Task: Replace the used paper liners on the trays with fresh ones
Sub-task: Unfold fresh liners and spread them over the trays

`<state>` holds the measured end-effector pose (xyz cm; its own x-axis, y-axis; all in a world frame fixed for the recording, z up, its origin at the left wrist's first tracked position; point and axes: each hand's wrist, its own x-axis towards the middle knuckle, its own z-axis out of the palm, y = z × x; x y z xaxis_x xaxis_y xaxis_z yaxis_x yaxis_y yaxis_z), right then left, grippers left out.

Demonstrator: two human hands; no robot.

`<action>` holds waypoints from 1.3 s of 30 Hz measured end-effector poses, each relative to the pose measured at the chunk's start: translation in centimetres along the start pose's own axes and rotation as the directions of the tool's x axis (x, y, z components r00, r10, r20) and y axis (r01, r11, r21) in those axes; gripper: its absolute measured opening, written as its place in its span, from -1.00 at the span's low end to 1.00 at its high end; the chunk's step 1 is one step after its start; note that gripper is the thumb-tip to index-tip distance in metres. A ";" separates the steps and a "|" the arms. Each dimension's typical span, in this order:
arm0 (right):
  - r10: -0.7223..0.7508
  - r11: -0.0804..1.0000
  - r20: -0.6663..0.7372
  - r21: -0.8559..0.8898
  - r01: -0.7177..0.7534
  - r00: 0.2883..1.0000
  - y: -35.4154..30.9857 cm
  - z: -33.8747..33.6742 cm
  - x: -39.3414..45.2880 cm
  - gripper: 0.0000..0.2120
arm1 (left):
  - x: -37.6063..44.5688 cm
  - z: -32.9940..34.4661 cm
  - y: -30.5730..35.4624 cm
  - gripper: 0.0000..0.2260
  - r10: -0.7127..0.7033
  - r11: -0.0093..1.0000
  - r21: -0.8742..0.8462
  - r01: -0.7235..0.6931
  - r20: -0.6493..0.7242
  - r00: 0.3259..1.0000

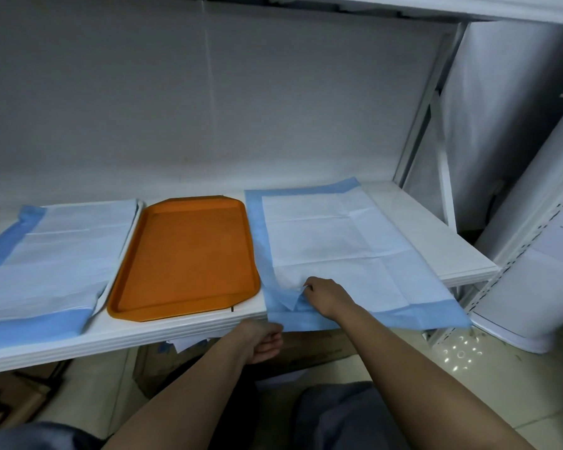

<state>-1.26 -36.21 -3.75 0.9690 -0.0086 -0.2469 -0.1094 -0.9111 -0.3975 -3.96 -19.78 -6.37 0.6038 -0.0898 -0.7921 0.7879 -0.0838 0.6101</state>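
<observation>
1. Head view: a smooth white shelf (189, 332) with a ribbed front edge is seen, and three things are laid on it side by side.
2. An orange plastic tray (186, 258), rectangular with rounded corners, a raised rim and a finely grained floor, is placed bare in the middle.
3. A thin paper liner (335, 241), white in the centre with a blue border and creased by fold lines, is spread flat to the tray's right; its near edge overhangs the shelf.
4. A small raised fold of that liner is pinched by the right hand (325, 295), fingers curled.
5. The left hand (264, 341) is held below the shelf edge, fingers curled; whether the overhanging border is gripped cannot be told.
6. A second liner (56, 254) of the same kind is draped over a pale tray (116, 264) at left, only whose rim is visible.
</observation>
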 end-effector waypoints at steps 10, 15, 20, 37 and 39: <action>0.033 0.998 0.057 0.046 -0.035 0.998 0.2 -1.3 0.9 -0.80 | 1.8 0.8 -0.3 -0.52 0.599 0.500 0.704 -0.504 0.138 0.789; 0.042 0.997 0.056 0.058 -0.046 0.998 0.3 -1.3 1.0 -0.71 | 2.0 0.6 -0.1 -0.69 0.561 0.437 0.792 -0.425 0.129 0.817; 0.039 0.997 0.052 0.066 -0.043 0.998 0.1 -1.3 1.2 -0.67 | 1.8 -0.3 -1.0 -0.71 0.565 0.395 0.833 -0.387 0.112 0.817; -0.056 0.977 0.217 0.213 0.009 0.974 1.5 -1.5 -0.2 -0.72 | 2.3 1.1 -1.4 -0.75 0.281 0.960 0.029 -0.280 -0.103 0.954; -0.089 0.971 0.186 0.235 0.044 0.979 1.7 -1.6 -0.3 -0.74 | 2.2 1.5 -1.9 -0.75 0.394 0.919 0.104 -0.381 -0.175 0.902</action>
<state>-1.42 -38.41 -2.93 0.9168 0.1491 -0.3704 -0.1162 -0.7879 -0.6048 -4.32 -21.33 -9.31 0.8766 0.0591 -0.4776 0.4809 -0.1458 0.8645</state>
